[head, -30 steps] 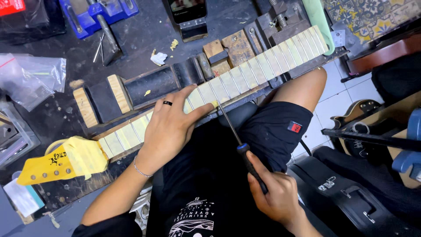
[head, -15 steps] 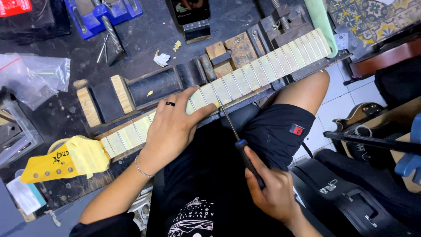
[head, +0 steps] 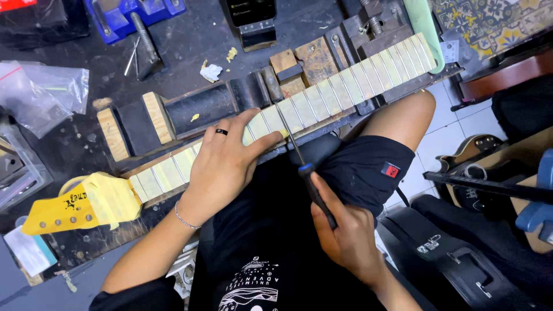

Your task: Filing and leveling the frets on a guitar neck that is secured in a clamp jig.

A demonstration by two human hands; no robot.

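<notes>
Cluttered dark workbench (head: 52, 150) held a guitar neck (head: 322, 95) lying diagonally. I saw the left hand (head: 224, 164) pressing flat, fingers spread, on its fretboard; the right hand (head: 345, 239) gripped a screwdriver (head: 308, 173) against a fret. Stiff, long wood: best steadied mid-length.

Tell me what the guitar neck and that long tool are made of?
Guitar neck: probably pale wood, smooth, crossed by thin shiny metal strips. Tool in the right hand: a thin grey shaft, likely steel; its dark handle looks plastic, though I can't be sure.
</notes>
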